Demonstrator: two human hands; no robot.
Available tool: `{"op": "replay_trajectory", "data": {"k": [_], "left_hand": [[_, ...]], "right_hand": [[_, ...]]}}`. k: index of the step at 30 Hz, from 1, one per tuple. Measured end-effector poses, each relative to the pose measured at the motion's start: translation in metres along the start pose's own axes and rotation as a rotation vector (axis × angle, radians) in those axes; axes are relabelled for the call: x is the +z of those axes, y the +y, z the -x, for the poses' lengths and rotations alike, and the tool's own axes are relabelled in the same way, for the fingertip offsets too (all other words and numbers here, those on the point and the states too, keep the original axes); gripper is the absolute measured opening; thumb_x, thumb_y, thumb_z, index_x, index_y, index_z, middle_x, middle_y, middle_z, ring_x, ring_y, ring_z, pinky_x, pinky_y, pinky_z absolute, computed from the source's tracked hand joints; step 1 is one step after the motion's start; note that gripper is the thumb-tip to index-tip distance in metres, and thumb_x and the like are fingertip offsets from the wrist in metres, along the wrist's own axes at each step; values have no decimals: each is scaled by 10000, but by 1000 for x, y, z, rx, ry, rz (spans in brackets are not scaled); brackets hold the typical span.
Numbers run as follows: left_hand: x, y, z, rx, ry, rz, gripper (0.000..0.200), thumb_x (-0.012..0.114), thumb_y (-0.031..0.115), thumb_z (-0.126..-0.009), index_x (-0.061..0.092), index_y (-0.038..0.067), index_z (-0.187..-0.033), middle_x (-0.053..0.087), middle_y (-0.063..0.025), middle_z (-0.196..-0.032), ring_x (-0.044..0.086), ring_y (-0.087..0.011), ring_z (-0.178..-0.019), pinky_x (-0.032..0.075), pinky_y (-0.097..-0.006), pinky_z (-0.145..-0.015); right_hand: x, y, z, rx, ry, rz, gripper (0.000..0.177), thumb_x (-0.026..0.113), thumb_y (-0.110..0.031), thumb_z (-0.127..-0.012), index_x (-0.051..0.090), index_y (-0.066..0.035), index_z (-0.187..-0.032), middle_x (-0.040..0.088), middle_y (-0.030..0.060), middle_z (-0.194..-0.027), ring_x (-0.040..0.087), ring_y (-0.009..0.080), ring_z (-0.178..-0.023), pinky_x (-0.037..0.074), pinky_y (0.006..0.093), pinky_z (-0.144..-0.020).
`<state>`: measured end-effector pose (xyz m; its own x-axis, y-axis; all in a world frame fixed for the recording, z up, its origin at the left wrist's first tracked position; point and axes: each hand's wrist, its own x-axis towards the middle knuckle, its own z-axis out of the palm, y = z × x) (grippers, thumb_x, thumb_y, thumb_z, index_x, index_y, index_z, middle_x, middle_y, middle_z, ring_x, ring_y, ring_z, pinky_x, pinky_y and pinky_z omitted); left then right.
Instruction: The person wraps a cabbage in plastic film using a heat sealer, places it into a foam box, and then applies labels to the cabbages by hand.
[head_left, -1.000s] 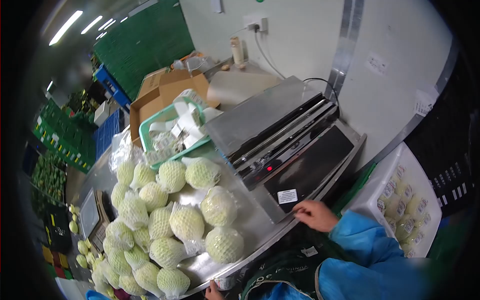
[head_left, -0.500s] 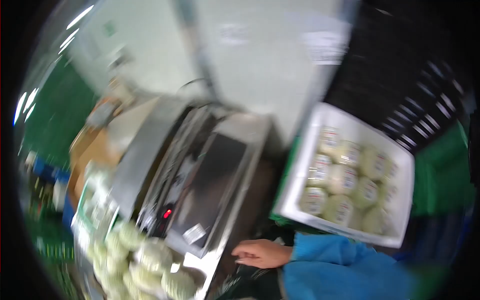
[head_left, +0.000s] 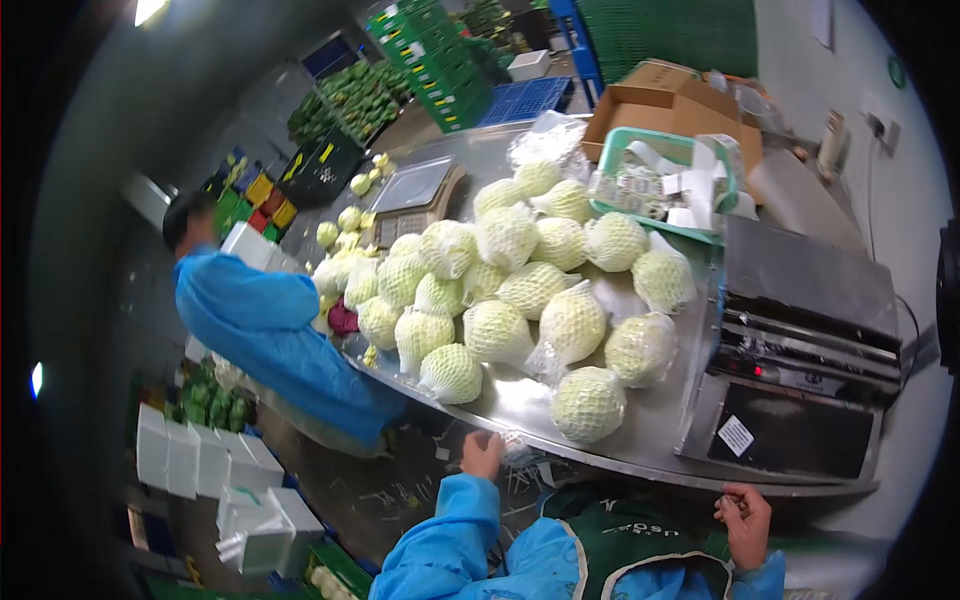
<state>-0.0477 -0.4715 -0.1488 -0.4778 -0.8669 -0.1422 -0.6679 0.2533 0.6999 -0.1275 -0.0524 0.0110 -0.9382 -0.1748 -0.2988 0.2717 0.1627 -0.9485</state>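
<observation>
My left hand [head_left: 482, 455] is closed at the table's front edge, its fingers against a small white printed thing [head_left: 516, 450] that looks like a label roll. My right hand [head_left: 745, 520] is off the front right edge, fingers curled together; what they hold, if anything, is hidden. Between and beyond my hands, many pale green cabbages [head_left: 570, 325] in white foam nets cover the steel table [head_left: 520, 395]. The nearest cabbage [head_left: 588, 404] sits close to the front edge. To the right stands a wrapping machine [head_left: 800, 350] with a dark plate and a red light.
A teal basket [head_left: 720, 190] holds white label strips, beside an open cardboard box [head_left: 640, 110]. A scale [head_left: 412, 190] stands farther back. At the left, a person in blue [head_left: 270, 310] works by the table. White foam boxes [head_left: 240, 460] and scraps lie on the floor.
The view has swung left, away from the white foam box of packed, labelled cabbages, to the table. My left hand now shows beside the white printed thing.
</observation>
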Motion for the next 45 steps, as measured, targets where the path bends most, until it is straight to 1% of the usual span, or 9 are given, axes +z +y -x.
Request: {"op": "replay_trajectory", "data": {"k": [5, 13, 16, 20, 30, 35, 37, 41, 45], "left_hand": [[-38, 62, -32, 302, 57, 387, 246, 644, 95, -777, 562, -8, -985, 597, -113, -917, 577, -202, -848, 447, -304, -795], [34, 107, -210, 542, 84, 0, 715, 700, 342, -717, 387, -7, -1256, 458, -243, -1189, 439, -383, -1107, 353, -432, -940], [24, 139, -192, 245, -167, -37, 806, 696, 405, -705, 343, -24, -1288, 458, -258, -1181, 413, -399, -1119, 332, -440, -956], [3, 111, -139, 581, -195, 41, 757, 700, 322, -723, 339, -54, -1271, 442, -243, -1184, 403, -391, -1099, 316, -444, -954], [18, 104, -151, 579, -121, 204, 685, 740, 225, -655, 417, -23, -1205, 427, -232, -1221, 410, -367, -1135, 318, -418, -967], [10, 95, -129, 727, -78, 270, 625, 748, 208, -621, 465, 51, -1156, 421, -204, -1252, 396, -380, -1152, 307, -452, -968], [3, 89, -127, 802, -138, 316, 599, 750, 176, -620, 473, 56, -1138, 422, -198, -1255, 394, -378, -1159, 308, -449, -974], [-5, 85, -131, 730, -305, 374, 626, 752, 138, -639, 446, 43, -1177, 371, -209, -1306, 355, -380, -1206, 311, -436, -994], [-6, 89, -119, 500, -203, 356, 835, 744, 211, -685, 260, 4, -1334, 229, -250, -1380, 257, -401, -1273, 254, -443, -1036]], "right_hand": [[61, -10, -63, -88, -199, 165, 179, 596, -47, -796, 590, 27, -959, 592, 57, -781, 542, 92, -664, 454, 236, -635], [175, -52, -137, -147, -442, 280, 201, 611, -81, -807, 594, 16, -982, 602, 53, -783, 541, 90, -721, 436, 230, -656], [206, -50, -170, -22, -435, 108, 245, 596, -101, -834, 562, 29, -1040, 610, 67, -872, 565, 107, -769, 454, 246, -679], [270, -54, -226, 44, -507, -109, 372, 589, -140, -850, 489, 51, -1154, 569, 115, -1048, 554, 183, -983, 457, 289, -814], [345, -13, -267, -335, -536, 671, 774, 673, -366, -716, 358, 71, -1273, 423, 267, -1226, 406, 380, -1142, 323, 397, -983], [327, -37, -255, -229, -577, 452, 705, 688, -294, -724, 386, 58, -1254, 479, 238, -1096, 472, 296, -1042, 378, 361, -920], [327, -70, -257, 197, -574, 525, 648, 680, -277, -744, 414, 51, -1236, 491, 230, -1061, 494, 260, -994, 391, 338, -901], [353, -53, -276, -467, -719, 609, 658, 674, -317, -756, 414, 39, -1245, 466, 273, -1160, 461, 344, -1103, 344, 388, -968], [370, -31, -270, -500, -773, 713, 698, 677, -319, -752, 368, 28, -1273, 385, 238, -1264, 369, 369, -1193, 280, 401, -1022]]}}
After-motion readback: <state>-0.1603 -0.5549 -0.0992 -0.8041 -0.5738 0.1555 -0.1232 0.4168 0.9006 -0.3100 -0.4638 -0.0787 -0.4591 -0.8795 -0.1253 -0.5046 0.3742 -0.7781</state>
